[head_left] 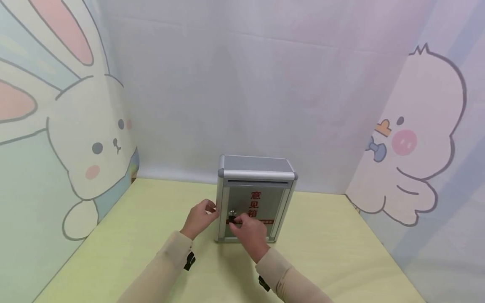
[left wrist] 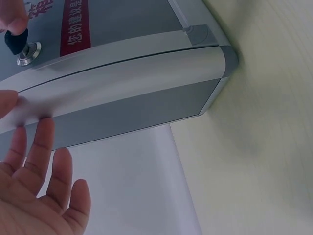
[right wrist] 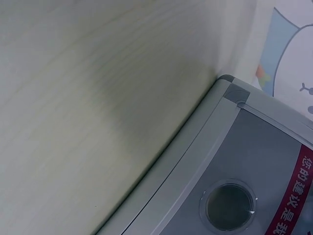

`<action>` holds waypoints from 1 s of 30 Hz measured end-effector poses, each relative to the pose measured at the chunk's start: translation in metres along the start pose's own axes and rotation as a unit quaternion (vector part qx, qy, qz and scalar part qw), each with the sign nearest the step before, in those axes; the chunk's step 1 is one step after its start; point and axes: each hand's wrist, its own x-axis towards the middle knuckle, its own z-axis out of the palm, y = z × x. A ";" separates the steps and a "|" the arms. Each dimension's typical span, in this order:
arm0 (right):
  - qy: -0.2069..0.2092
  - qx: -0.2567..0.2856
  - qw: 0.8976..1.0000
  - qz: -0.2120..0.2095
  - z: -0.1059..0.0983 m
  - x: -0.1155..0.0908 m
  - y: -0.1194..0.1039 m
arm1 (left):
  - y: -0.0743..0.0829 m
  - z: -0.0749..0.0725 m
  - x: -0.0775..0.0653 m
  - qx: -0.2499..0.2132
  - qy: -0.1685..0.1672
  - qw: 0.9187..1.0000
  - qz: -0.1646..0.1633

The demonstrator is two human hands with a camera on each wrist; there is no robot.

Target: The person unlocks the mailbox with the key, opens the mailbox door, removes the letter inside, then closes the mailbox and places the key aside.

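Observation:
A grey metal suggestion box [head_left: 259,163] with silver edges and red Chinese lettering stands upright on the table. On the left part of its front door sits a round chrome lock [left wrist: 30,55] with a black-headed key [left wrist: 17,42] in it. My right hand [head_left: 251,231] is at the lock, thumb and finger pinching the key's black head. Beside the box's left side is my left hand [head_left: 200,216], its fingers loosely bent and the fingertips [left wrist: 45,122] right at the silver side edge. The right wrist view shows none of the right hand.
A pale yellow cloth or board covers the table [head_left: 322,252]. Behind the box hangs a plain light curtain [head_left: 242,92]. Printed side panels show a rabbit [head_left: 87,139] at left and a chick [head_left: 420,126] at right. A round window [right wrist: 228,207] is set low in the door.

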 end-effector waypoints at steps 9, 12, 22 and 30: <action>-0.075 0.044 0.993 0.084 -0.002 0.000 -0.008 | -0.001 0.001 0.000 0.000 -0.001 1.000 -0.003; -0.106 0.096 0.981 0.133 -0.004 0.001 -0.011 | -0.002 0.001 0.001 0.002 -0.003 1.000 -0.002; -0.145 0.167 0.953 0.205 -0.009 0.003 -0.015 | 0.002 0.000 0.001 0.003 -0.011 1.000 -0.009; -0.132 0.175 0.958 0.187 -0.011 0.001 -0.016 | 0.000 0.000 0.001 0.007 -0.008 1.000 -0.013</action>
